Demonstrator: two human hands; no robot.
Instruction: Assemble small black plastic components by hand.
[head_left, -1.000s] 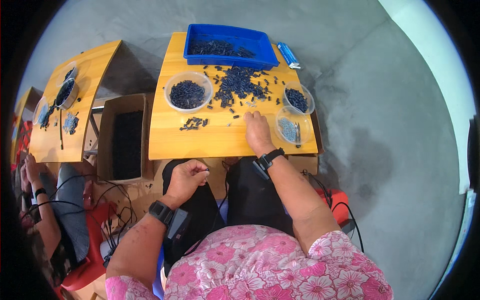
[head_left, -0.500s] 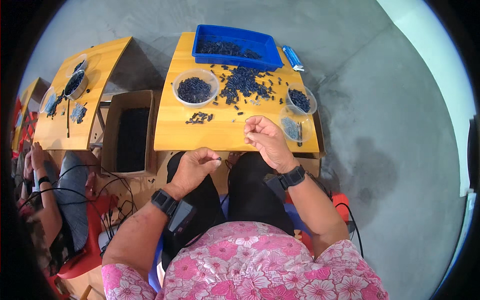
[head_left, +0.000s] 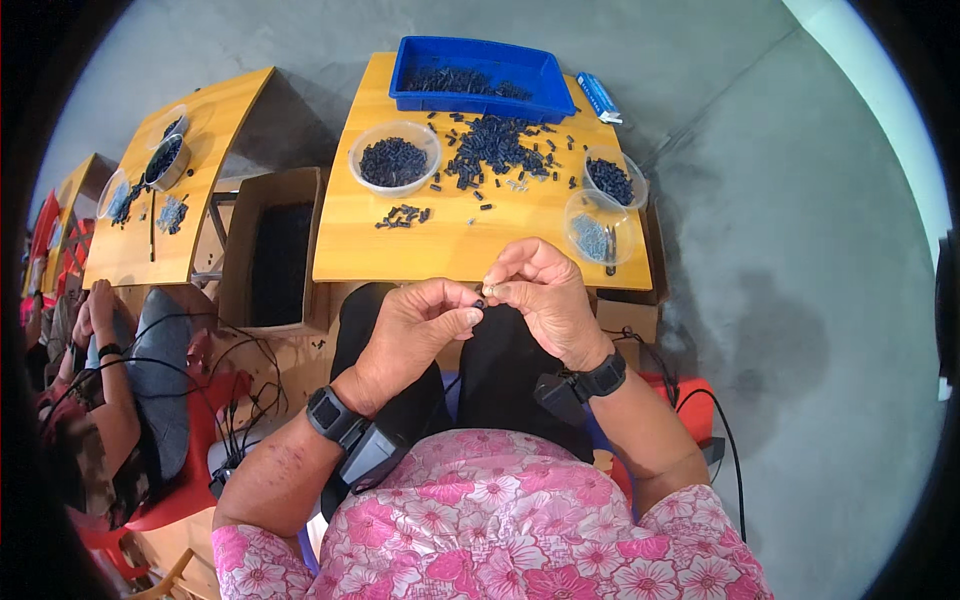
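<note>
Over my lap, just off the table's near edge, both hands meet fingertip to fingertip. My left hand (head_left: 415,328) pinches a small black plastic piece (head_left: 479,304) between thumb and forefinger. Close against it, my right hand (head_left: 548,300) pinches a tiny pale metal-looking piece (head_left: 488,290), whose exact shape is too small to tell. On the table, a pile of small black plastic pieces (head_left: 495,145) spreads out in front of the blue tray (head_left: 480,104). A little group of the same pieces (head_left: 403,217) lies nearer me on the left.
A clear round tub (head_left: 432,172) of black pieces stands left on the yellow table (head_left: 340,250). At right are a smaller black-filled tub (head_left: 640,190) and a tub of small silvery parts (head_left: 592,236). A cardboard box (head_left: 237,262) sits between tables; at left another person's hands (head_left: 97,312) show.
My two hands have come together from apart: the left moved right and slightly up with the black piece, the right stays near its place. The view has shifted slightly.
</note>
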